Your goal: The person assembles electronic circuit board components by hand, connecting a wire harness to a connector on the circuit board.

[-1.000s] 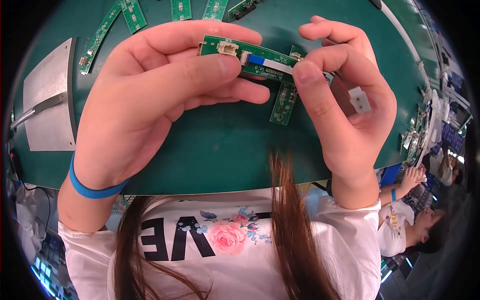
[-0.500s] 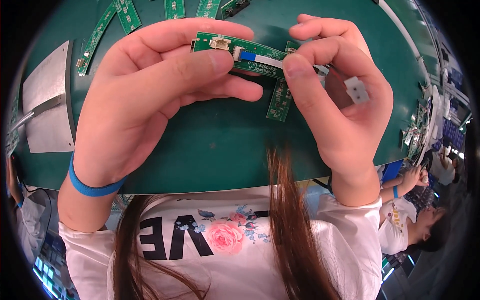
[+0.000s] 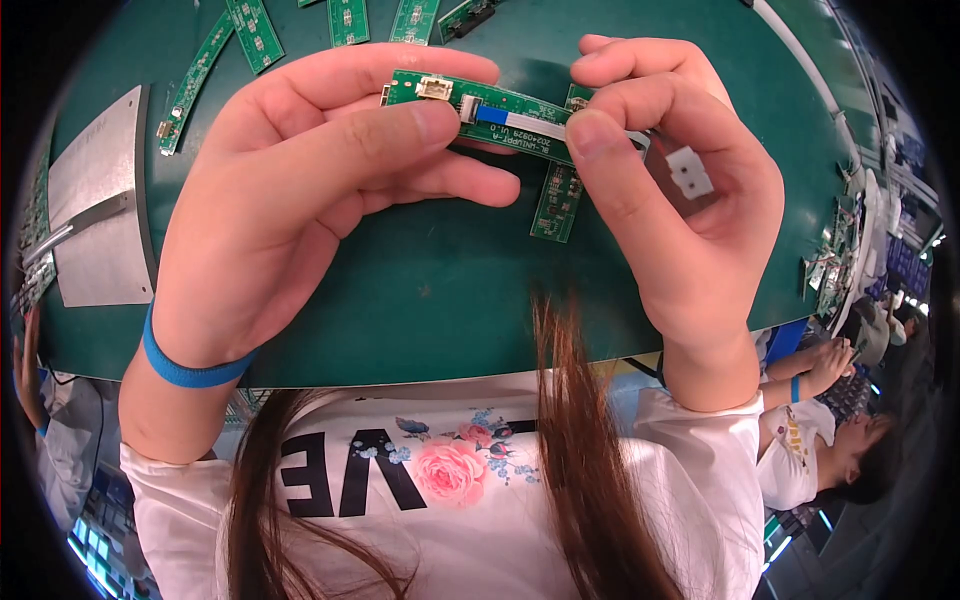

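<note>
A narrow green circuit board is held up over the table between my two hands. My left hand grips its left end, thumb on the face and fingers behind. The thumb and forefinger of my right hand pinch its right end. Along the board runs a white flat ribbon cable with a blue end at a small connector. My right thumb covers the cable's other part. Beside my right palm hangs a white two-hole plug on thin wires. Another small green board shows below.
Several green boards lie along the far side of the green table. At the left is a metal plate with tweezers across it. A co-worker sits at the right; more boards lie near there.
The held board and ribbon cable have shifted very slightly. The white plug has swung a little left and up. Both hands keep their hold.
</note>
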